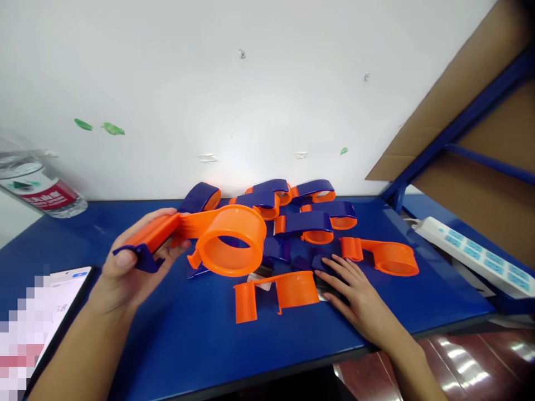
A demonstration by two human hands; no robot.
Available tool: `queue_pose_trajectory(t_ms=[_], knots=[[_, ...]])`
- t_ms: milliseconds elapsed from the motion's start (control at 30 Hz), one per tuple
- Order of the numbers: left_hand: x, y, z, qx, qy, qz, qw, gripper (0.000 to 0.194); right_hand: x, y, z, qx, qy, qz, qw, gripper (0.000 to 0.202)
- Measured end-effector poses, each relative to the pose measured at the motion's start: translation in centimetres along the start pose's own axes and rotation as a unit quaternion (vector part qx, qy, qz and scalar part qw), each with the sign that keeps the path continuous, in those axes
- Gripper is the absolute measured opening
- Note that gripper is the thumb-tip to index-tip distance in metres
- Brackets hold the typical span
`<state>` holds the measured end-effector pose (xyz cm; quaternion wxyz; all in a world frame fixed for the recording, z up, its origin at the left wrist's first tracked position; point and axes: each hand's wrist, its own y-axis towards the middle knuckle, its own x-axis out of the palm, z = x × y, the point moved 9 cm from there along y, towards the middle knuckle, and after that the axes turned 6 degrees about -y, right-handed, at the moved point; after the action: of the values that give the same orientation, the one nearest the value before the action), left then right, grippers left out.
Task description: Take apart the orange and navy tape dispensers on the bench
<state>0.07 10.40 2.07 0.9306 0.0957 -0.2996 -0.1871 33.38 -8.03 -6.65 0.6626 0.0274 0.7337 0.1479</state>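
Note:
My left hand [134,262] grips an orange tape dispenser [232,239] by its handle end, the round hub pointing right above the table. A dark blue clip-like part sits at the handle's near end, under my thumb. My right hand [355,292] lies on the table with fingers stretched out, touching small dark blue parts [307,262]; what is under the fingertips is partly hidden. Left of it lies an orange dispenser frame [296,289], and a second orange frame [395,257] rests to its right. Several blue-and-orange dispensers [309,221] are grouped behind.
A phone [62,312] lies at the left and a plastic bottle [42,186] stands behind it. A white power strip [476,256] is at the right, beside a blue metal frame [460,111] with cardboard. The white wall [267,111] borders the blue table's [200,340] back.

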Motion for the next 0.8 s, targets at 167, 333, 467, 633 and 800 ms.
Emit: queue_pose_trajectory(t_ms=[167, 333, 467, 633, 800], knots=[[-0.3, 0.0, 0.0, -0.016, 0.011, 0.025, 1.0, 0.055, -0.1, -0.6, 2.4, 0.024, 0.014, 0.002, 1.0, 0.038], [0.1, -0.3, 0.0, -0.029, 0.018, 0.051, 0.998, 0.047, -0.3, -1.5, 4.9, 0.029, 0.024, 0.004, 0.999, 0.04], [0.3, -0.5, 0.0, -0.028, 0.02, 0.059, 0.998, 0.038, -0.7, -2.3, 7.1, 0.05, 0.023, 0.02, 0.998, 0.041], [-1.0, -0.5, -0.3, -0.029, 0.029, 0.074, 0.996, 0.044, -1.2, -3.1, 9.1, 0.073, 0.02, 0.038, 0.996, 0.038], [-1.0, -0.6, -0.4, -0.034, 0.031, 0.06, 0.997, 0.04, -1.8, -3.9, 10.3, 0.082, 0.002, 0.066, 0.994, 0.036]])
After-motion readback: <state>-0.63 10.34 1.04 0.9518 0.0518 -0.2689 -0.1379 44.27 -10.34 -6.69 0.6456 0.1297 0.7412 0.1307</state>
